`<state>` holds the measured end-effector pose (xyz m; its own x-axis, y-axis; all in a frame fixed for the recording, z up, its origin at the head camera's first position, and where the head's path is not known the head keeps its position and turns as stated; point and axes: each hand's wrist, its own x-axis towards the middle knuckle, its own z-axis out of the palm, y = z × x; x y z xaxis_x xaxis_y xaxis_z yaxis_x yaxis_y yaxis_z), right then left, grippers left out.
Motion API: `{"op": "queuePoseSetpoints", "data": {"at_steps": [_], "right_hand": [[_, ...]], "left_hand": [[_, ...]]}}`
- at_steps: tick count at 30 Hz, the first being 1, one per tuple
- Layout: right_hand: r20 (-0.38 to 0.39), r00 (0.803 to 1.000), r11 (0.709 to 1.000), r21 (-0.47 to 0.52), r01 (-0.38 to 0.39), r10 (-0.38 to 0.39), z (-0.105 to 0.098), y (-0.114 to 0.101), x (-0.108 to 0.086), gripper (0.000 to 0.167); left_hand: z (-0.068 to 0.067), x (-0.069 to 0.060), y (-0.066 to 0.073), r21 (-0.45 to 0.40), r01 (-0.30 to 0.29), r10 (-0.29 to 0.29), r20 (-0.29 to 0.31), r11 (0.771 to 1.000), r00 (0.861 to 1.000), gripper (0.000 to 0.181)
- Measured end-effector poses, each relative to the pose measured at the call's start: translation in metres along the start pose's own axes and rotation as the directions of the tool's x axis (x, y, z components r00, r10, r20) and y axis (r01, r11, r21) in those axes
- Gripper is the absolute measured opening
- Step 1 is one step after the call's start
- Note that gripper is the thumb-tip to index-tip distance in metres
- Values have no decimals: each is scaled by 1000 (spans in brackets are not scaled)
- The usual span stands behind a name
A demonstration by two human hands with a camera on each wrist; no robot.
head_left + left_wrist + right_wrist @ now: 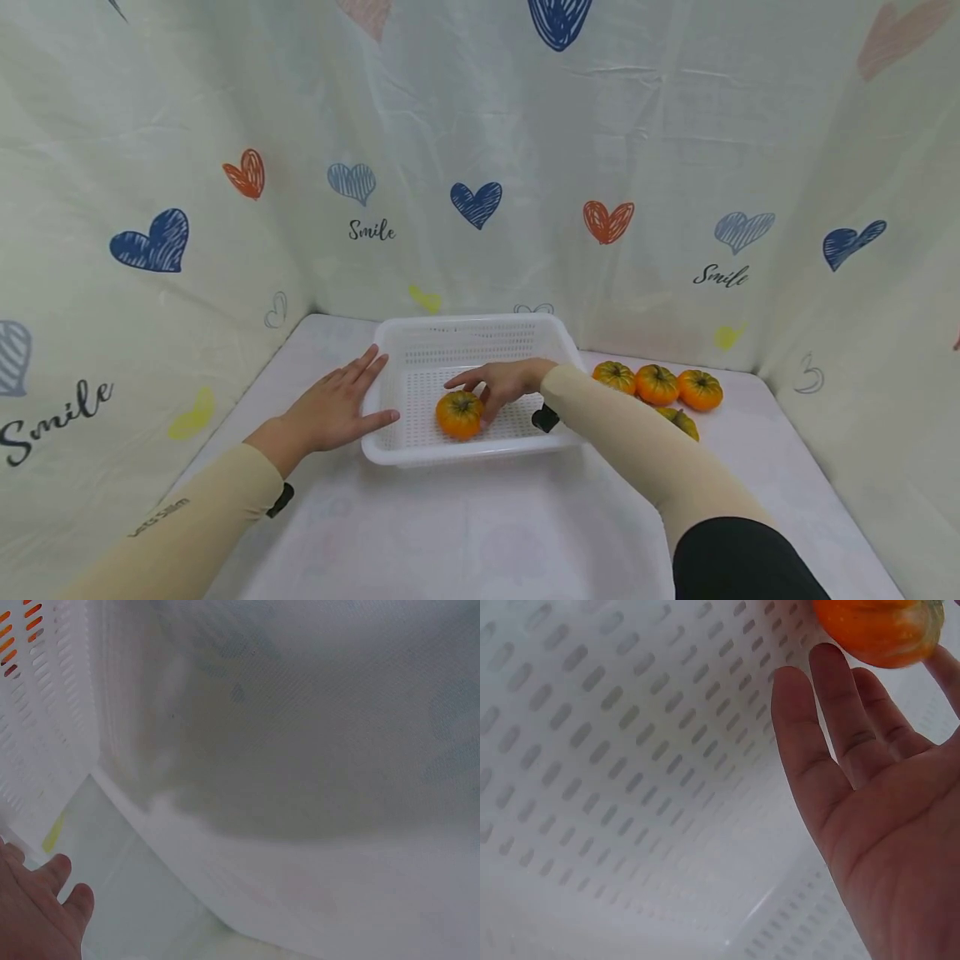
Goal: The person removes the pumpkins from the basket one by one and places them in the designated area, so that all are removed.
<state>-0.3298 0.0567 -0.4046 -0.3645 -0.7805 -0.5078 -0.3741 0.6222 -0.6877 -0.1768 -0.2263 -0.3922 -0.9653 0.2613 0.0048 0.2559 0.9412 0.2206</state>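
Note:
A small orange-and-green pumpkin (459, 416) sits inside a white perforated plastic basket (480, 452), near its front side. My right hand (510, 385) reaches into the basket beside that pumpkin, thumb near its right side and fingers behind it. In the right wrist view, the fingers of my right hand (885, 772) are mostly straight, and the pumpkin (881, 630) is partly cut off at the top edge. My left hand (330, 412) rests with spread fingers on the basket's left rim. Part of the left hand (41, 907) shows below the basket wall (52, 712) in the left wrist view.
Several more small pumpkins (657, 385) lie on the white-covered table (465, 533) to the right of the basket, one partly hidden by my right forearm. A white curtain (420, 100) printed with hearts and "Smile" hangs behind and at both sides.

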Motion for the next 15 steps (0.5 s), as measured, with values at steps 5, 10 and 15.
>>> {"op": "queuePoseSetpoints", "data": {"at_steps": [5,10,15], "right_hand": [[-20,1000,999,-30,-23,23,4,-1,5,79],[-42,999,999,-46,-25,23,6,0,7,73],[-67,998,996,-92,-20,14,7,0,8,71]], "left_hand": [[3,1,-2,0,7,-7,11,1000,1000,99],[3,1,-3,-3,9,-9,19,1000,1000,100],[3,1,-3,2,8,-8,17,1000,1000,100]]}}
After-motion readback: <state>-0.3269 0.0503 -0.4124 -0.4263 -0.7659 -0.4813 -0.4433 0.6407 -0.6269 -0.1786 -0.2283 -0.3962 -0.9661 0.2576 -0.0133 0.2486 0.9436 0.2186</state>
